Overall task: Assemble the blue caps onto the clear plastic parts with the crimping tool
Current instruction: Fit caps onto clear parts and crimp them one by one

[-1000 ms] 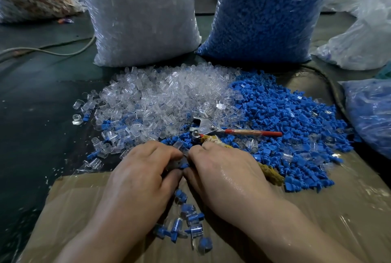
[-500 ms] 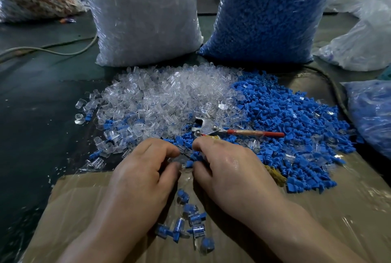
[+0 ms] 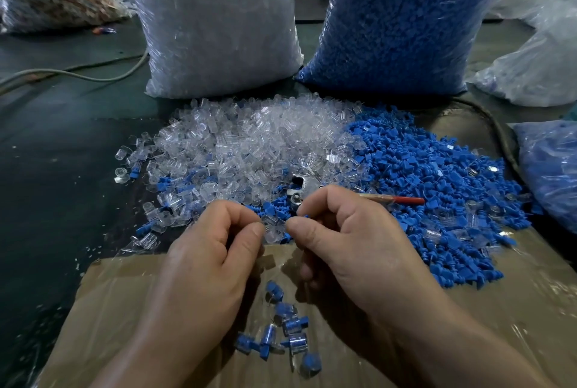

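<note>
Crimping tool (image 3: 303, 185) behind right hand (image 3: 352, 240) (red handle (image 3: 402, 199) showing), blue sack (image 3: 406, 28) beyond

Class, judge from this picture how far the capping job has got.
Done: a small cluster of capped pieces lies on the cardboard. In hand: the left hand pinches a clear part while the right hand pinches what looks like a blue cap against it; the crimping tool lies behind. Left: nearly everything: clear pile, blue pile, full clear sack and blue sack.
</note>
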A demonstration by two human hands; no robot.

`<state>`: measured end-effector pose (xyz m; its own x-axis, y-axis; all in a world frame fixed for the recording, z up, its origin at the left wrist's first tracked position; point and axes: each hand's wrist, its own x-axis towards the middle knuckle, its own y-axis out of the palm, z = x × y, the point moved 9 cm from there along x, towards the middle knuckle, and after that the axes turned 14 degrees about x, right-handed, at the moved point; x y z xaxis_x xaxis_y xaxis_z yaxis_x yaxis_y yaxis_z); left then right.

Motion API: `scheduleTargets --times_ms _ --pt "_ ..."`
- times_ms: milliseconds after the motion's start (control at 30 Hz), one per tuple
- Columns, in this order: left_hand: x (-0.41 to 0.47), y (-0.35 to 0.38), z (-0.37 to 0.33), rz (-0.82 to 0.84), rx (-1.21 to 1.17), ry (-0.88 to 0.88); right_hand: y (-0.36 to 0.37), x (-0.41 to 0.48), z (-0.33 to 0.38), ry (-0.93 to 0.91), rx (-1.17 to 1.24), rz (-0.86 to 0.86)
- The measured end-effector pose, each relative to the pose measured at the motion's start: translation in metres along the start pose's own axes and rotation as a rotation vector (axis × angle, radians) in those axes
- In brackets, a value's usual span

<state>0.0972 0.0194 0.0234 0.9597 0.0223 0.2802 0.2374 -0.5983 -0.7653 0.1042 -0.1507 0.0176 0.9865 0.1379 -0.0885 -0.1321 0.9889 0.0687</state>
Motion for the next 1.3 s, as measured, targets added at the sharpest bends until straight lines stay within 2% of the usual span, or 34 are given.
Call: scheduleTargets --times_ms 233,333,433,500,633,767,967,1033,1100,1167,1233,1300 --pt "0.002 0.016 0.012 0.126 -0.374 -0.116 0.004 0.0 0.001 -0.01 0.222 0.036" --pt "0.003 0.014 0.013 0.124 -0.46 -0.156 0.003 0.0 0.005 -0.044 0.196 0.038" --pt "0.002 0.013 0.011 0.127 -0.441 -0.16 0.005 -0.002 0.007 -0.074 0.144 0.04" --pt "0.002 0.013 0.011 0.14 -0.428 -0.168 0.006 -0.004 0.011 -0.132 0.023 0.031" --pt "0.004 0.013 0.006 0.158 -0.414 -0.155 0.013 -0.011 0.026 -0.363 -0.383 0.009" --pt "0.002 0.016 0.004 0.186 -0.432 -0.137 0.023 -0.014 0.033 -0.474 -0.568 0.02" --pt "-0.01 0.039 0.002 0.391 -0.92 -0.37 0.03 -0.019 0.037 -0.557 -0.632 0.087" --pt "-0.008 0.039 0.001 0.392 -0.917 -0.339 0.03 -0.019 0.038 -0.559 -0.668 0.09" --pt "-0.004 0.032 -0.004 0.323 -0.827 -0.267 0.034 -0.019 0.038 -0.542 -0.72 0.116" --pt "-0.002 0.028 -0.002 0.248 -0.819 -0.279 0.034 -0.017 0.037 -0.523 -0.837 0.12" --pt "-0.001 0.026 0.002 0.204 -0.783 -0.303 0.018 -0.009 0.032 -0.418 -1.028 0.032" --pt "-0.001 0.023 0.006 0.189 -0.708 -0.306 -0.013 0.0 0.023 -0.213 -1.158 -0.07"
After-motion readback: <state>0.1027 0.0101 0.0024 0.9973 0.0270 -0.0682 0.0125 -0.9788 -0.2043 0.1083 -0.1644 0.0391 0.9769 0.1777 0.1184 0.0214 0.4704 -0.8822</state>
